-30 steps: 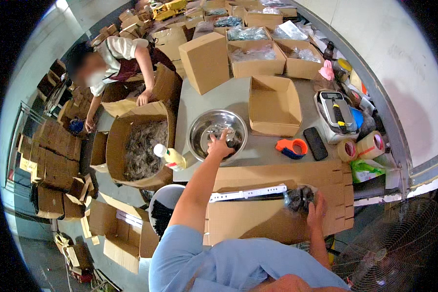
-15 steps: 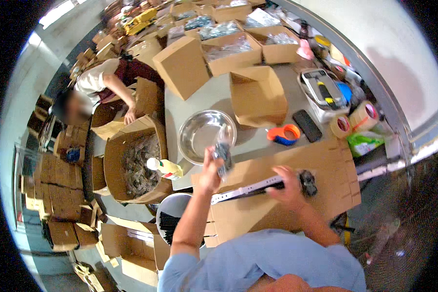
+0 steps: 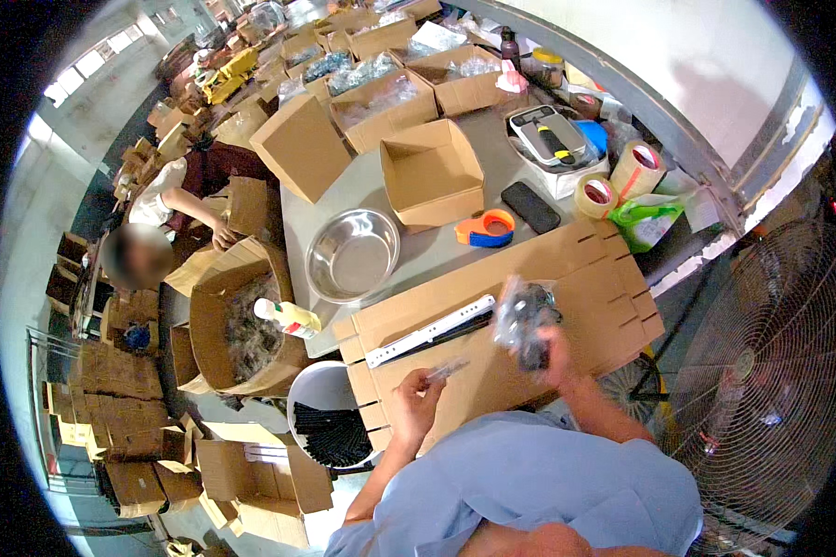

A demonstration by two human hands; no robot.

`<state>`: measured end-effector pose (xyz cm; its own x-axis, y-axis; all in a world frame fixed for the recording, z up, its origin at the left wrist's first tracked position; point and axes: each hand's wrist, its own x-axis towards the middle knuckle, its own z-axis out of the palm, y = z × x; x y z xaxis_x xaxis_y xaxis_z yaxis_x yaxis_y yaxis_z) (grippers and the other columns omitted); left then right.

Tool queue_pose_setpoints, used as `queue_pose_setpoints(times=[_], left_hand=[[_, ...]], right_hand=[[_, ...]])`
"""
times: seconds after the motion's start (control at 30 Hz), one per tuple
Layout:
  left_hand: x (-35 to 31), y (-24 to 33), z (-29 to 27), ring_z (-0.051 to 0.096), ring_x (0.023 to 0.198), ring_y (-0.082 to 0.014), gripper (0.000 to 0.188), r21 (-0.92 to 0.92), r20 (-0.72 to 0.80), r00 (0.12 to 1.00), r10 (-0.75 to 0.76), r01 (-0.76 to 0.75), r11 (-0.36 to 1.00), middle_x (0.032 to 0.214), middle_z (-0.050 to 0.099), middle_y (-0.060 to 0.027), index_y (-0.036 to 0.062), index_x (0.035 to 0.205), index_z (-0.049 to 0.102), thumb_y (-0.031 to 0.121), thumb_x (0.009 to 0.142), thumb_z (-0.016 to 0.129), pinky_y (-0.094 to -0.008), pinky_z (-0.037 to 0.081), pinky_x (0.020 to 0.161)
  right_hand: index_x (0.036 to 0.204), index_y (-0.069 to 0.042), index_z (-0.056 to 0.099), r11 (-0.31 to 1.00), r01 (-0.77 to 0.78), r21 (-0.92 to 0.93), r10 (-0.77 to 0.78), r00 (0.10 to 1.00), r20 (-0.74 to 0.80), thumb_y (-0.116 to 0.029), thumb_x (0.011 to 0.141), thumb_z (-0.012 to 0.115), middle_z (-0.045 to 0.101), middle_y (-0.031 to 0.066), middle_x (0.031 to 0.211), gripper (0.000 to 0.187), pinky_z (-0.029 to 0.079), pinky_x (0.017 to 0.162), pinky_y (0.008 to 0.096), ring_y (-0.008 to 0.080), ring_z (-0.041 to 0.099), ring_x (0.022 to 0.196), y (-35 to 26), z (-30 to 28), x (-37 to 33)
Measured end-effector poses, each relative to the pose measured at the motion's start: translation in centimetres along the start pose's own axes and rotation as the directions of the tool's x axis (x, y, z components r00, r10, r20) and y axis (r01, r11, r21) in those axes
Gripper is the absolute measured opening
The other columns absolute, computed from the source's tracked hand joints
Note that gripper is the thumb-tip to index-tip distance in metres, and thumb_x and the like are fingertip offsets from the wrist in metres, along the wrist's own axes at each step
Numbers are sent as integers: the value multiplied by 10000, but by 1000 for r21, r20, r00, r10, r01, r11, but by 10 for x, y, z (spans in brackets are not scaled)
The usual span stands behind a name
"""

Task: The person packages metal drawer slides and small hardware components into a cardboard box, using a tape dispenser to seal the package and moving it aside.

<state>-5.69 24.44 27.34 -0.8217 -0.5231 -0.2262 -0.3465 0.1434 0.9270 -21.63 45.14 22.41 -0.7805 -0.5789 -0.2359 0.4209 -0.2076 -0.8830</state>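
Observation:
Low over the flattened cardboard [image 3: 492, 395], my left hand [image 3: 416, 407] pinches a small clear plastic packet [image 3: 448, 369]; its contents are too small to make out. My right hand [image 3: 559, 360] is closed around black parts [image 3: 532, 327], with clear plastic bagging beside them. Motion smears their exact shape. Between the hands and the steel bowl, a white slotted strip [image 3: 432, 331] lies on the cardboard alongside a black strip [image 3: 464, 327]. Neither hand touches these strips.
Beyond the cardboard stand a steel bowl [image 3: 351, 255], an orange-and-blue tape dispenser [image 3: 485, 229] and an open box [image 3: 432, 172]. A bucket of black strips [image 3: 330, 436] and a bottle [image 3: 288, 317] are left. A large fan [image 3: 762, 381] stands right. Another person [image 3: 172, 195] works far left.
My left hand has come down from near the bowl and now has a small clear packet. My right hand has left the strip and taken up the black parts. The view has shifted.

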Motion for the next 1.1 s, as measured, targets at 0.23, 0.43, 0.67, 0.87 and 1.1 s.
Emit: queue_pose_setpoints(times=[0.23,0.43,0.67,0.87,1.1], left_hand=[[1,-19,4,543,717,-257,128,232,-77,867,492,-465,855,837,567,-142,6,984,545,68,875,570,-338,450,687],[20,-50,15,495,761,-120,144,-191,-178,978,105,-139,972,834,534,-48,11,1019,484,131,939,489,-284,431,697],[47,-175,50,521,763,-210,177,-108,-258,965,41,-71,992,844,528,-117,27,1025,449,131,902,523,-336,433,690],[16,-146,64,542,921,-328,361,168,-395,904,163,-104,980,1003,540,-211,-27,1142,440,148,855,570,-401,426,827],[-3,-105,59,127,1331,-455,879,496,-203,897,392,-251,831,1472,130,-235,43,1407,280,408,731,708,-557,114,1072]], right_hand=[[1378,-169,363,-30,43,-999,-377,925,51,-94,693,623,350,156,1377,736,358,1015,412,332,375,1262,-18,-131,39],[1402,-249,323,180,32,-983,-241,970,-12,-176,514,816,151,175,1483,1019,289,1065,465,409,237,1325,-34,-163,46],[1395,-262,330,-130,148,-980,81,987,138,-496,533,794,175,226,1473,1007,330,1023,532,463,319,1279,-64,-144,73],[1248,-182,513,5,-99,-995,-469,878,-90,-361,901,478,462,245,1126,391,393,825,569,442,485,990,-13,-151,70],[1400,-168,344,-18,27,-999,-348,937,32,-578,807,530,153,203,1487,744,216,1037,592,492,249,1289,-11,-149,49]])
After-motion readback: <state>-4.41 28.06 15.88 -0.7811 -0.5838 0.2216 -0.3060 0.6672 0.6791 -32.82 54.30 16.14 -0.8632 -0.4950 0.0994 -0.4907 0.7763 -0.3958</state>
